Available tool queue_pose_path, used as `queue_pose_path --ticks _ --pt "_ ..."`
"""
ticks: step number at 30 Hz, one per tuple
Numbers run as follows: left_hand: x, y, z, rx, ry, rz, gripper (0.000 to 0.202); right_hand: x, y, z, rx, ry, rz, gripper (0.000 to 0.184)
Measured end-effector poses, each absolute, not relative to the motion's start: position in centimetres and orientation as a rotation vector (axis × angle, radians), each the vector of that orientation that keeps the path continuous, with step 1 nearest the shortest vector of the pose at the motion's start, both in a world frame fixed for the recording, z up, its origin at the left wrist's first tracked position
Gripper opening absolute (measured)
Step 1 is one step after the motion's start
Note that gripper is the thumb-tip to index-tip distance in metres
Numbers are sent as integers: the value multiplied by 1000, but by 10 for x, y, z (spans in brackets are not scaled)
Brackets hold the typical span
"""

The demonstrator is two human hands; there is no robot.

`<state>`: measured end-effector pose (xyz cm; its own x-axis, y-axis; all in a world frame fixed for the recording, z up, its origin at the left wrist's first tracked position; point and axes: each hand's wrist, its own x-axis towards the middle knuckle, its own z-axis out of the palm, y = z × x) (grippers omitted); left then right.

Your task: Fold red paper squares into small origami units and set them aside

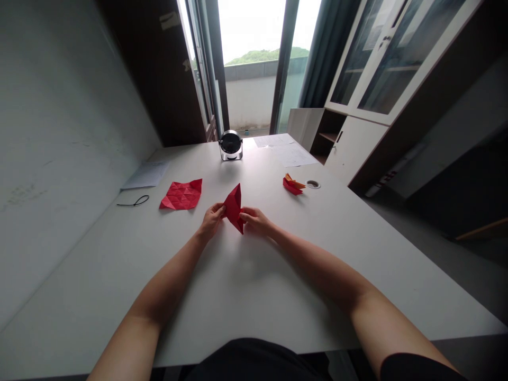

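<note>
While we look down at the table [246, 275], the red fold [234, 207] stands between our two hands, pinched from both sides and lifted slightly off the surface. Our left hand [212, 219] grips its left edge with thumb and fingers closed on the paper; our right hand [254, 220] does the same at the lower right corner. Its long axis runs from about 12 o'clock down to 6 o'clock, tip pointing away from us, lower point just ahead of the right thumb. Both hands sit equally near it. At 10 o'clock lies a creased red sheet [181, 194], with a black loop [135, 201] further left and white papers [146, 174] beyond. At 12 o'clock stands a small fan [230, 145]; at 2 o'clock rests a red and orange fold [292, 184] beside a cable hole [313, 184]. Between us and the hands the surface offers wide room.
</note>
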<state>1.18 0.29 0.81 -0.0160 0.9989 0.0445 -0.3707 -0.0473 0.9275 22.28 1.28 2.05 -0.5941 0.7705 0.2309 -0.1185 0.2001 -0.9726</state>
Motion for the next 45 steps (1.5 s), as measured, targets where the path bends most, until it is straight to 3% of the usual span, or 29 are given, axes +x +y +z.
queue_pose_path --ticks 45 --pt "11 4 4 970 917 1414 31 220 14 16 -668 -1662 1534 47"
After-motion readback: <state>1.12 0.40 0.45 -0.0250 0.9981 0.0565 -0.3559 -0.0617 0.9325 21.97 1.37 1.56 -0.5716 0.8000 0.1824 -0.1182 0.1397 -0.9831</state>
